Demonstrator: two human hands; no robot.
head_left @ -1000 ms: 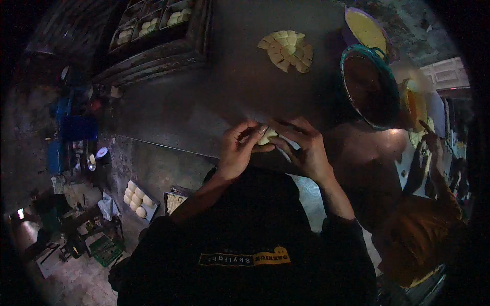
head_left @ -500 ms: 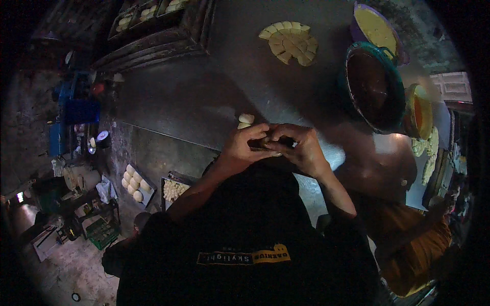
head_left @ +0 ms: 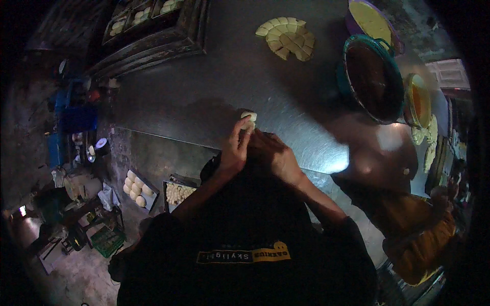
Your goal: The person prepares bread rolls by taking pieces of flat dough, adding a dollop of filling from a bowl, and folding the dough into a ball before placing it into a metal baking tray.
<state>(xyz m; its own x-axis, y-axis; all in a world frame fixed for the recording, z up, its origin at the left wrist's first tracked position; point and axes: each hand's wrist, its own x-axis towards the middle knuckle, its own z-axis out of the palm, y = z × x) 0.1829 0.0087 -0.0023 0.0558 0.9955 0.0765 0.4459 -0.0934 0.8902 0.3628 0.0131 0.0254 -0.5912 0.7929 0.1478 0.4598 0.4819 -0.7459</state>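
Note:
My left hand (head_left: 236,150) is at the near edge of the dark metal table, its fingers and thumb closed round a small pale piece of dough (head_left: 248,125). Another dough piece (head_left: 249,116) lies against it on the far side. Just to the right, my right hand (head_left: 279,159) is held near my body with its fingers bent together. Shadow covers those fingertips, so whatever they hold is hidden. Farther off on the table lies a fan-shaped group of cut dough pieces (head_left: 289,36).
A green tub (head_left: 345,84), a purple tub of yellow mixture (head_left: 372,23) and a yellow bowl (head_left: 419,102) stand at right. A co-worker in orange-brown cloth (head_left: 416,245) is beside me. Stacked wooden trays (head_left: 168,43) are far left; a tray of dough balls (head_left: 148,201) sits lower left.
My hands were together, fingertips meeting. Now they are apart: the left has reached to the dough pieces, and the right has drawn down and left with its fingers folded.

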